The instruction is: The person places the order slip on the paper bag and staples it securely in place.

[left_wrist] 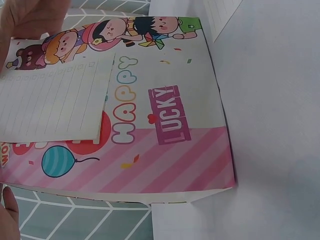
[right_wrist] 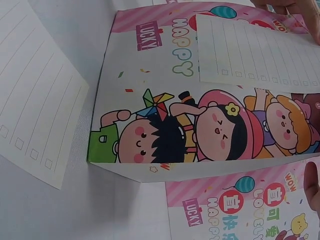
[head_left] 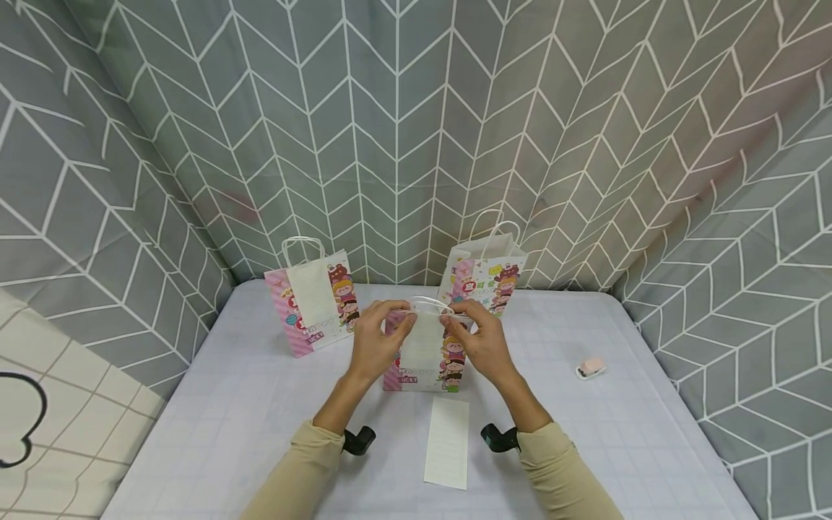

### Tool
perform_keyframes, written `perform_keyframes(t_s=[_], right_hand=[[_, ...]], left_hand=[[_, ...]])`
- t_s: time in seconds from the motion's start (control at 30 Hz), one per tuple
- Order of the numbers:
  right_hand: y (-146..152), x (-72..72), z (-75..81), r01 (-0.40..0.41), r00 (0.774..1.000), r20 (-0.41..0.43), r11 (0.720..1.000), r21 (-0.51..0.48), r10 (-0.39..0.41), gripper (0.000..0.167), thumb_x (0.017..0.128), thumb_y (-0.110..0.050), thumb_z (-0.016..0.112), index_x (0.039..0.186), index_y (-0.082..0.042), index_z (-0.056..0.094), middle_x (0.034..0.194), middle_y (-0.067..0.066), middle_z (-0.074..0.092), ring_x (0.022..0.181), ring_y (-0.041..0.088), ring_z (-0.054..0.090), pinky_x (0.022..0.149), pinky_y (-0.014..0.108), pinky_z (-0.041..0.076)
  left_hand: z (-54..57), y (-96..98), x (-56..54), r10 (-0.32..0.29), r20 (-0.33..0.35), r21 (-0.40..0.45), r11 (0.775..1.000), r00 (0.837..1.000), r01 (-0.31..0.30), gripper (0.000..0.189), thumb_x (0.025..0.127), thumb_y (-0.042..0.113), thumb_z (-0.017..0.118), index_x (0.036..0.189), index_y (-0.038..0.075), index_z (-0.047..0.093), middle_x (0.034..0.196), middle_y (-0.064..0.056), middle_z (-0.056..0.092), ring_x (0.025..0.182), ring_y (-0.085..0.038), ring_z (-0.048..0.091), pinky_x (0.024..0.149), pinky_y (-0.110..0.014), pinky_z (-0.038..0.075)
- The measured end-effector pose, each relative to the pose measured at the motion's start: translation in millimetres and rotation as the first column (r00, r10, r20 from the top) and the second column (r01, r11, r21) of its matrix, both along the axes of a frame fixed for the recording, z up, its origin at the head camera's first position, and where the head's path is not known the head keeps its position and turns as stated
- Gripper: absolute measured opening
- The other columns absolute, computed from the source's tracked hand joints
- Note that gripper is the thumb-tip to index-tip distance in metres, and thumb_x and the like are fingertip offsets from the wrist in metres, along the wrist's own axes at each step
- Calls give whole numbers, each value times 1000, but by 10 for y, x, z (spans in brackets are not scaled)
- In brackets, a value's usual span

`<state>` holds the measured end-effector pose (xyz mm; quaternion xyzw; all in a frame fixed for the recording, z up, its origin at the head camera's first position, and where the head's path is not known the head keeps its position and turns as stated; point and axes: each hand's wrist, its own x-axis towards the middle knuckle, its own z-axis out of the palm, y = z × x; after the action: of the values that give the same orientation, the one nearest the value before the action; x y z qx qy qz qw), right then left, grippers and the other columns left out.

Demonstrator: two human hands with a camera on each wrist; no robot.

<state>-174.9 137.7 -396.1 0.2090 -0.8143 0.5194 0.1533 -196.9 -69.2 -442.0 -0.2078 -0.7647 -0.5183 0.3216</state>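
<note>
A paper gift bag [head_left: 391, 381] with pink stripes and cartoon children stands upright in the middle of the table. My left hand [head_left: 377, 341] pinches its top edge at the left corner, thumb on the front. At the right corner my right hand [head_left: 484, 345] pinches the same edge, close to the white twisted handle [head_left: 425, 300]. A lined checklist slip [left_wrist: 55, 102] hangs flat over the upper front of the bag, covering part of the print. The fingertips behind the bag's edge are partly hidden.
Another checklist slip [head_left: 447, 444] lies on the table in front of the bag. A similar bag [head_left: 299, 339] with a slip on its front stands back left, and another bag [head_left: 484, 274] back right. A small pink-and-white stapler [head_left: 590, 368] lies to the right.
</note>
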Motion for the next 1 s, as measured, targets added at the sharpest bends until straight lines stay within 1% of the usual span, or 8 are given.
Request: perform_keyframes(t_s=[0.07, 0.17, 0.3, 0.6, 0.7, 0.83, 0.9, 1.0], right_hand=[[-14, 47, 68, -5, 1000, -6, 1000, 1, 5, 17, 93, -4, 70, 109, 2, 71, 106, 14, 70, 102, 14, 61, 93, 40, 50], [-20, 53, 82, -4, 1000, -16, 1000, 1, 4, 17, 93, -4, 70, 108, 3, 71, 105, 14, 70, 102, 16, 62, 94, 47, 50], [-25, 44, 77, 5, 1000, -11, 1000, -5, -5, 16, 93, -6, 71, 107, 2, 72, 103, 14, 69, 100, 16, 61, 93, 52, 49], [-25, 51, 83, 12, 1000, -3, 1000, -5, -12, 15, 93, -5, 70, 107, 1, 72, 105, 15, 69, 101, 17, 60, 95, 54, 48], [-23, 51, 82, 13, 1000, -9, 1000, -4, -13, 15, 93, -5, 70, 107, 1, 72, 105, 15, 69, 100, 16, 60, 94, 52, 49], [-23, 54, 83, 17, 1000, -20, 1000, 5, -17, 15, 93, -5, 71, 106, 0, 72, 104, 14, 69, 98, 14, 60, 92, 47, 50], [-21, 58, 88, 18, 1000, -22, 1000, 13, -18, 15, 93, -5, 71, 107, 0, 71, 103, 13, 69, 98, 16, 61, 91, 45, 50], [-11, 66, 90, 22, 1000, -20, 1000, 19, -22, 16, 93, -5, 71, 108, 0, 71, 106, 14, 69, 101, 22, 62, 93, 46, 50]], left_hand=[[8, -2, 5, 1, 9, 0, 1000, 1000, -1, 19, 87, 19, 80, 104, 13, 74, 98, -2, 74, 90, -19, 65, 82, -40, 43], [14, -2, 5, 3, 13, -2, 1000, 1000, -3, 19, 87, 19, 80, 104, 13, 75, 99, -2, 74, 88, -19, 63, 80, -40, 43], [24, -1, 9, 6, 24, -2, 1000, 1000, -6, 19, 87, 20, 80, 104, 14, 75, 99, -2, 74, 85, -19, 61, 78, -40, 42], [19, 5, -5, -11, 34, 11, 1000, 999, 10, 16, 89, 21, 79, 102, 14, 75, 98, 0, 74, 95, -18, 66, 88, -42, 41], [14, 7, -10, -6, 20, 10, 1000, 1000, 6, 15, 88, 21, 79, 101, 14, 75, 97, -1, 75, 94, -18, 67, 88, -42, 40], [19, 11, -9, -4, 1, 11, 1000, 1000, 4, 14, 88, 20, 79, 100, 12, 76, 96, -1, 75, 91, -18, 67, 87, -42, 40], [20, 14, -11, -2, -4, 10, 1000, 1000, 2, 14, 88, 20, 79, 99, 12, 76, 95, -1, 75, 88, -17, 66, 86, -41, 40], [18, 17, -16, 3, -11, 6, 1000, 1000, -3, 14, 88, 20, 80, 99, 12, 76, 94, -1, 75, 85, -16, 65, 85, -39, 40]])
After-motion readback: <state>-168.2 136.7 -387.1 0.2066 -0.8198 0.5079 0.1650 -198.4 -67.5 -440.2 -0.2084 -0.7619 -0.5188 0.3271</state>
